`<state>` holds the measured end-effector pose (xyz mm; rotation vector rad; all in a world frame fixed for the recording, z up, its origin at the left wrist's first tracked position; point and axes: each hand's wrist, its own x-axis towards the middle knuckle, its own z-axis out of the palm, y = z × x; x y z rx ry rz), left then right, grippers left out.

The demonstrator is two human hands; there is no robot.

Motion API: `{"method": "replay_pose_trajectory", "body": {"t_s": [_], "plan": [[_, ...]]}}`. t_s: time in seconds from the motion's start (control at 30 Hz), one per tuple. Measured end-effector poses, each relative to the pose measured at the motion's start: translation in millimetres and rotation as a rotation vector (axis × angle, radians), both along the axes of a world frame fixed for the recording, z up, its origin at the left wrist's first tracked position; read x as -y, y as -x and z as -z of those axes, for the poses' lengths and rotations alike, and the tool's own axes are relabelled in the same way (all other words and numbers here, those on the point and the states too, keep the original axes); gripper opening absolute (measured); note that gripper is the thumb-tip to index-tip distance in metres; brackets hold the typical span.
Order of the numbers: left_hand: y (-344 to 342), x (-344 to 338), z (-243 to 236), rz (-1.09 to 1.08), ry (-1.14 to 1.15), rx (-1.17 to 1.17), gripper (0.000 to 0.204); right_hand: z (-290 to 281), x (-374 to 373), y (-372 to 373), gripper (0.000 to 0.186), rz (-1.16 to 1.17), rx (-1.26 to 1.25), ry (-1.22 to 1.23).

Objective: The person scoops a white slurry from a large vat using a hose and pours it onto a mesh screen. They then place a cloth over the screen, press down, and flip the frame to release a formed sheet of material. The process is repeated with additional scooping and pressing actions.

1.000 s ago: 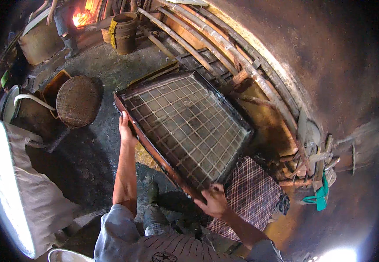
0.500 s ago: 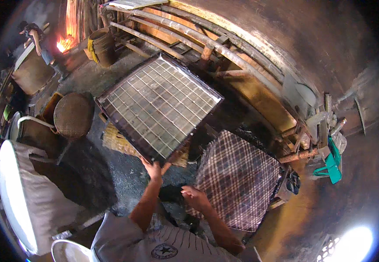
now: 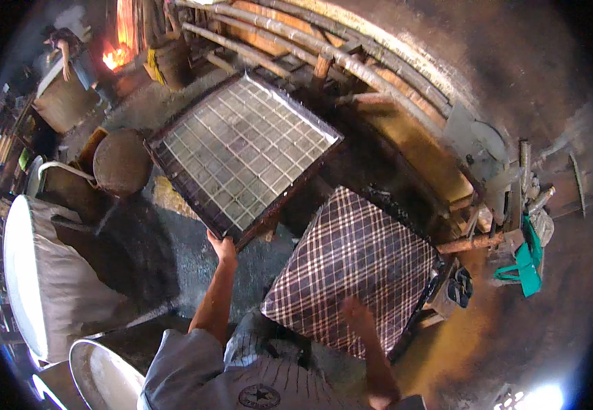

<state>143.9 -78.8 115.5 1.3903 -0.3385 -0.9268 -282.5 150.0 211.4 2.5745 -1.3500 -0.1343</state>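
My left hand (image 3: pixel 222 247) grips the near corner of a square, dark-edged frame (image 3: pixel 245 147), which has a light grid of lines across its pale panel. It is tilted, with its far corner toward the bamboo poles. Over a brown plaid cloth (image 3: pixel 351 263) hovers my right hand (image 3: pixel 358 314), smeared by motion. Whether its fingers touch the cloth cannot be made out. The cloth lies smooth over a square shape on my right, close beside the gridded frame. Part of a woven yellowish mat (image 3: pixel 173 198) shows beneath the frame's left side.
At left stand a large vat with a white surface (image 3: pixel 26 280) and a round metal pan (image 3: pixel 108 372). A round brown lid (image 3: pixel 122 162) lies farther off. Another person (image 3: pixel 71 58) is by a fire at the far left. Bamboo poles (image 3: pixel 351 61) line the back; a green bag (image 3: pixel 525 263) hangs right.
My right hand has moved right, from the cloth's left edge to above it. More of the cloth's near left corner shows. The gridded frame stays in my left hand, shifted slightly.
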Motion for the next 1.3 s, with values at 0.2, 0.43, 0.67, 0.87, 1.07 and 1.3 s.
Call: {"method": "replay_pose_trajectory", "body": {"t_s": [0.2, 0.43, 0.67, 0.87, 1.07, 1.3], "plan": [[11, -7, -25, 0.016, 0.011, -0.057, 0.088, -76, 255, -68, 0.029, 0.390, 0.958, -0.488], [18, -4, -31, 0.036, 0.038, -0.013, 0.079, 21, 443, -122, 0.046, 0.598, -0.267, -0.851], [35, -101, 71, 0.024, -0.227, -0.298, 0.047, 115, 466, -136, 0.056, 0.522, -0.642, -0.844], [71, -141, 111, 0.978, -0.589, -0.036, 0.050, 112, 496, -103, 0.057, 0.580, -0.580, -0.976], [0, -145, 39, 0.876, -0.445, -0.034, 0.029, -11, 523, -79, 0.030, 0.305, -0.342, -0.551], [19, -216, -68, 0.604, -0.367, 0.038, 0.012, -56, 451, 14, 0.019, 0.873, 0.677, -0.152]]}}
